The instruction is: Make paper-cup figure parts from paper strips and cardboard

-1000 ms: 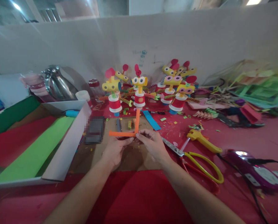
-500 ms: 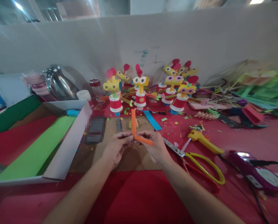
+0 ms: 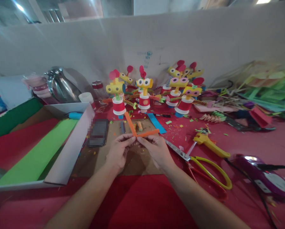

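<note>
Two orange paper strips (image 3: 131,124) meet in a V at my fingertips, one arm pointing up and left, the other to the right. My left hand (image 3: 120,149) pinches the joint from the left. From the right, my right hand (image 3: 154,149) pinches the same corner. Both hands are over a brown cardboard sheet (image 3: 99,160). Just beyond them lie small folded paper springs (image 3: 139,126). A blue paper strip (image 3: 156,123) rests past my right hand, and scissors (image 3: 199,162) with yellow and red handles lie beside that hand.
Several paper-cup robots (image 3: 144,98) stand at the back. A white box (image 3: 63,159) with coloured paper and a dark phone (image 3: 98,133) are on the left. To the right are a yellow glue gun (image 3: 210,144), a purple device (image 3: 259,175) with a cord, and paper scraps.
The upright orange strip has tilted left. The other has swung from pointing down-right to pointing slightly up-right. Both hands keep their pinch at the joint.
</note>
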The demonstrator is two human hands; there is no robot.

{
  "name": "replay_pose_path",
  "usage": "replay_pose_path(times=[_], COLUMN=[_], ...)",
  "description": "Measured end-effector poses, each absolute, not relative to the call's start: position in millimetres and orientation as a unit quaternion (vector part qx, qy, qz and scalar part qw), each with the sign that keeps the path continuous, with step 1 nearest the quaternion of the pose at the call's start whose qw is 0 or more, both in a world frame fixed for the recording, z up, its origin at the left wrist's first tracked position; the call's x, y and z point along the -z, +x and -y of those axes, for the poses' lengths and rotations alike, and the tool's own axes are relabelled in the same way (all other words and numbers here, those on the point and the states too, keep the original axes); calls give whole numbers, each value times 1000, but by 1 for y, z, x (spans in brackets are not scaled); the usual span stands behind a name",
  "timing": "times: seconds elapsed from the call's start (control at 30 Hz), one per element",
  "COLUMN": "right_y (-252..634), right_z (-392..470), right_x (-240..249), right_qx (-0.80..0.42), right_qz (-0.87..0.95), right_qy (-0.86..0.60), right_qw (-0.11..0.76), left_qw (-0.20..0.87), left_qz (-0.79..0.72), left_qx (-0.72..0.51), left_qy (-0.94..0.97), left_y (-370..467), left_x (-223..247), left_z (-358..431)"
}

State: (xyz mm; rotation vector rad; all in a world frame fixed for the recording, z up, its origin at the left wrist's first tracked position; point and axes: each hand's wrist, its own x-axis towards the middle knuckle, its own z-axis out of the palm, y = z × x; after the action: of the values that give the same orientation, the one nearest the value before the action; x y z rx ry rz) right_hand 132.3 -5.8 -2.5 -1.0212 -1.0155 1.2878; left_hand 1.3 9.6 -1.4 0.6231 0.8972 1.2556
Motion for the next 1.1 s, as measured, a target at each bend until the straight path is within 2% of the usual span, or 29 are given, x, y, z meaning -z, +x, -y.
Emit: replay_pose_path(times=[0.2, 0.37, 0.5, 0.8, 1.1], right_y=[137, 142, 143, 145, 140], right_z=[4, 6, 8, 3, 2], right_x=[6, 3, -1, 6, 12], right_qx=[-505, -359, -276, -372, -384], right_qz=[469, 589, 627, 599, 577], right_qy=[-476, -546, -557, -539, -538], right_qw=[547, 476, 470, 461, 479], left_qw=[659, 560, 532, 566, 577], left_qz=[-418, -490, -510, -486, -470], left_qx=[-506, -479, -475, -481, -509], left_qy=[367, 466, 481, 460, 431], left_y=[0, -2, -1, -4, -1], left_x=[-2, -6, -5, 4, 8], left_z=[-6, -3, -3, -7, -9])
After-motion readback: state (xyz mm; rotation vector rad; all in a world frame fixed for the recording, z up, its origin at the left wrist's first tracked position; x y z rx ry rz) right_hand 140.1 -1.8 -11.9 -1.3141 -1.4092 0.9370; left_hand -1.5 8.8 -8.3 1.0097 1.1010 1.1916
